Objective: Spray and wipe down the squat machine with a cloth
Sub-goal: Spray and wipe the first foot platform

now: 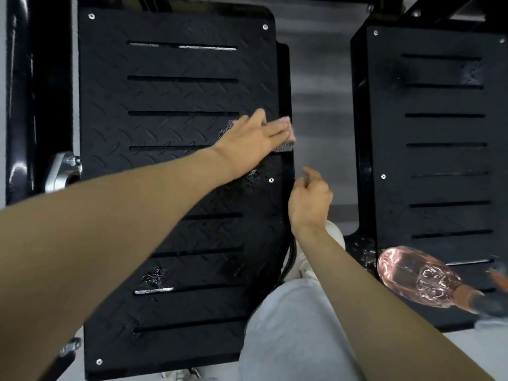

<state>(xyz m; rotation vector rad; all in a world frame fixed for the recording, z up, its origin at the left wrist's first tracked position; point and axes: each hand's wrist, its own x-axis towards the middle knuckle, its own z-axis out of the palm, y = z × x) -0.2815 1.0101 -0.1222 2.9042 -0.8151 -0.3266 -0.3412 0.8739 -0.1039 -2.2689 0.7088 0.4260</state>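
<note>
Pink cloth (286, 124) lies mid-frame at the right edge of the left plate (170, 94), pressed flat under my left hand (253, 138) with its fingers straight, so I judge this is the wiping step. My right hand (309, 200) hovers just below, loosely curled and empty; the bottle (417, 276) lies at lower right. Next I'd sweep the cloth down over the wet patches (154, 277).
</note>
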